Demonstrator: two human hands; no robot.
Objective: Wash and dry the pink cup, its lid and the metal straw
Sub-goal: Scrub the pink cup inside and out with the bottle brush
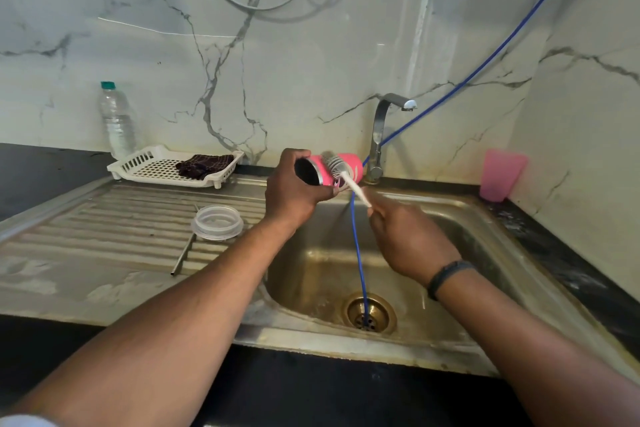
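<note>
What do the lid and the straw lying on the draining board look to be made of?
The lid looks like clear plastic, glossy and slightly frosted: the board's ridges show faintly through it. The straw appears to be metal, likely stainless steel: thin, straight, grey with a dull shine. It partly runs under the lid, so only its ends show.

Soft, even daylight; faint glare streak on marble wall (145, 28). Brush head (334, 163) motion-blurred. Wide-angle bowing at edges; corners slightly soft. Shadows weak, diffuse.
</note>
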